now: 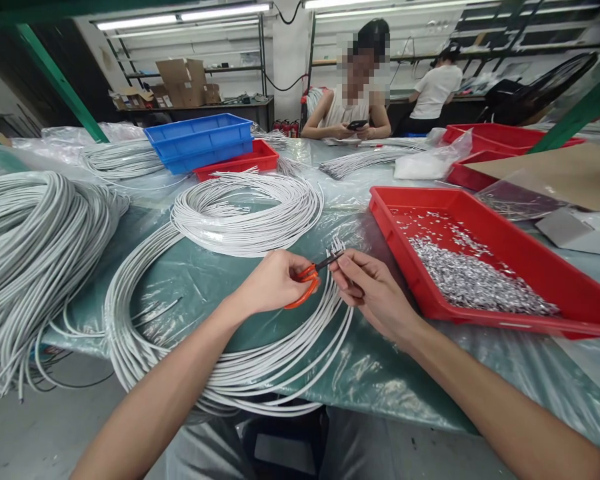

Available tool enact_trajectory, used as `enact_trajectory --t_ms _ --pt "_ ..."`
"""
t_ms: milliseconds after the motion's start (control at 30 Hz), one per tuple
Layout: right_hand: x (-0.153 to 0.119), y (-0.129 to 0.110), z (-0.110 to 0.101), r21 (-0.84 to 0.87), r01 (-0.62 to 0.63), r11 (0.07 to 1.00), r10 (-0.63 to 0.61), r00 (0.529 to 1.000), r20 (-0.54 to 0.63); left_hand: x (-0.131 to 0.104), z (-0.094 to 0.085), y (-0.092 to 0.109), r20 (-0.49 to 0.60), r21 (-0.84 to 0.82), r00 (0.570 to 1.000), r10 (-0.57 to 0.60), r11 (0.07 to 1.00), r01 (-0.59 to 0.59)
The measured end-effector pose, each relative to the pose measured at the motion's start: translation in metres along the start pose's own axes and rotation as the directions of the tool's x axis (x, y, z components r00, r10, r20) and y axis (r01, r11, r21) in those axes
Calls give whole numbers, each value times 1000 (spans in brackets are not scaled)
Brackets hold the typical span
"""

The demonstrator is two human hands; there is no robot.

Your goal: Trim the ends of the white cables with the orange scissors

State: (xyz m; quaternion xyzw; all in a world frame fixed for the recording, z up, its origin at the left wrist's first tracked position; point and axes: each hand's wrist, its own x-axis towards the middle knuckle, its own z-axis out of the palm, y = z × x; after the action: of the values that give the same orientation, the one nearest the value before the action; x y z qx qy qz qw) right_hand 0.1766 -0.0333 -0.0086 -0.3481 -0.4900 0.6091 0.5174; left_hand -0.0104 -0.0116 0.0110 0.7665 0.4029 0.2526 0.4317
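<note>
Holds orange-handled scissors (309,275) in the left hand (275,283), with a grip closed around the handles and with dark blades aimed across at the fingertips of the right hand (373,287). Pinches a cluster of white cable ends (337,247) in the right hand, with a grip closed just below the tips, close beside the blades. Below both hands, at the near edge of the green, plastic-covered table (390,380), a wide loop of white cables (117,303), curving up on its right side toward the pinched ends. Just beyond, a tighter round coil (240,233). Off to the left, a thick heap of cables (45,240), hanging partly over the table's edge. To the right of the hands, a large red tray (573,293) with a spread of small silvery pieces (473,280) inside. Farther back, blue bins (200,143) tilted over a smaller red tray (240,163). Across the table, a seated person (345,110) with a dark phone (357,125) in hand; behind, at the right, another person (437,87) in a white top, turned away.
</note>
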Motion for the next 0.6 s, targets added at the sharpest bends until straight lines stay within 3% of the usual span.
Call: enact_trajectory --t_ms 200,400,600 --pt "2 -4 -4 -7 -43 999 43 997 66 -1 -4 5 63 -59 998 -26 998 30" --pt "2 -4 -4 6 -114 993 114 994 2 0 -6 1 27 36 999 -33 999 32" --pt "2 1 0 -180 55 982 -77 990 -119 1 -6 -3 30 21 999 -30 999 29"
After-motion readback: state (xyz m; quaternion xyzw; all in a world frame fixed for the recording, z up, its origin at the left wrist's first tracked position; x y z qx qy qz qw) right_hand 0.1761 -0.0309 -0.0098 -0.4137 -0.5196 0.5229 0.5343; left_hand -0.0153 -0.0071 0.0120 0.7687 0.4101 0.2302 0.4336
